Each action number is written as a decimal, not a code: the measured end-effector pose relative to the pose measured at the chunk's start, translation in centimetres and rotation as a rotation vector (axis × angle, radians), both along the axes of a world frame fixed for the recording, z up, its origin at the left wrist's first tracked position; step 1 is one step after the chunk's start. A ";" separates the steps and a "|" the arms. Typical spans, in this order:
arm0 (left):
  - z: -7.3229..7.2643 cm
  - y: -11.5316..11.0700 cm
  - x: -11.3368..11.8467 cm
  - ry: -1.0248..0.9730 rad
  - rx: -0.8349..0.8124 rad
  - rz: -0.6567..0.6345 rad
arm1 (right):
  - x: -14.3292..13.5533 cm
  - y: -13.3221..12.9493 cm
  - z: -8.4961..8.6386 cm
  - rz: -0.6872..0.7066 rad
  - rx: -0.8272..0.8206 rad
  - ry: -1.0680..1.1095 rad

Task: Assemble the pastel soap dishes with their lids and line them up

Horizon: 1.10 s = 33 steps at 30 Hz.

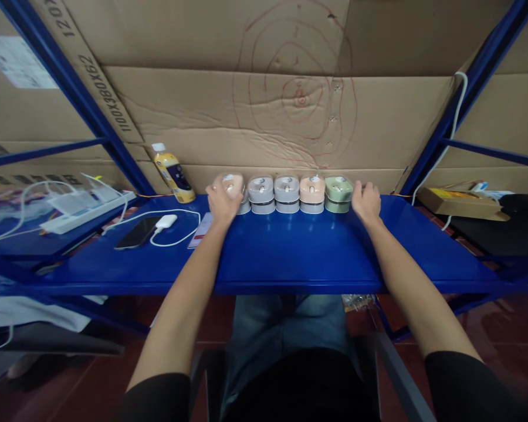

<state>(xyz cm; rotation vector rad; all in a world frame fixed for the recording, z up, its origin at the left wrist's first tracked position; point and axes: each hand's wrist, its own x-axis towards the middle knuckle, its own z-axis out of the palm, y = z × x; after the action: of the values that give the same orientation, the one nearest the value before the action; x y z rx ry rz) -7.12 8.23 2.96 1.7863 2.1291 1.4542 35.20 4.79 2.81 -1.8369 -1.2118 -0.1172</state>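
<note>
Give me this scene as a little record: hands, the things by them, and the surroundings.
Containers: five, in one row; tops, left to right: pink, grey, grey, pink, green
Left hand: on the leftmost container
Right hand: beside the green container; contact unclear
Table: blue
To the left: yellow bottle, dark phone, small white case
Behind: cardboard with red rings drawn on it

The shelf (299,252) is gleaming like smooth, glossy painted metal. The boxes (287,189) are showing smooth plastic with shiny tops. The cardboard (180,105) behind is looking matt and creased. The bottle (173,173) is appearing plastic, the phone (136,232) is presenting a dark glassy face, and the jeans (286,328) are showing matt denim.
</note>
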 end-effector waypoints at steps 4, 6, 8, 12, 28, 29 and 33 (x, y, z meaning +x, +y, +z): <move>1.2 -1.5 -0.1 -0.045 0.210 -0.010 | -0.1 -0.4 0.6 0.064 0.202 -0.007; 1.6 -2.7 0.7 0.002 0.349 -0.136 | -0.9 -1.0 1.0 0.216 0.318 -0.043; 1.5 -4.3 1.9 0.091 0.427 -0.394 | -2.4 -2.0 1.3 0.441 0.372 -0.092; 0.0 -7.3 5.0 0.201 0.226 -1.007 | -5.9 -4.0 1.1 0.908 0.291 -0.257; -3.9 -7.1 5.7 0.143 -0.184 -1.226 | -7.6 -5.1 -0.1 1.102 -0.180 -0.268; -3.9 -7.2 5.7 0.162 -0.174 -1.201 | -6.6 -4.9 0.3 1.055 -0.183 -0.228; -3.6 -7.8 6.3 0.271 -0.129 -1.157 | -2.5 -4.4 1.2 0.811 -0.311 -0.138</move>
<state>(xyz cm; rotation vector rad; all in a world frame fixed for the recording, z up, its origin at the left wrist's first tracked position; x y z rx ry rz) -0.86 0.45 -0.66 2.5112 0.7801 0.7475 32.67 0.44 3.98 -1.4598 -2.0698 0.4251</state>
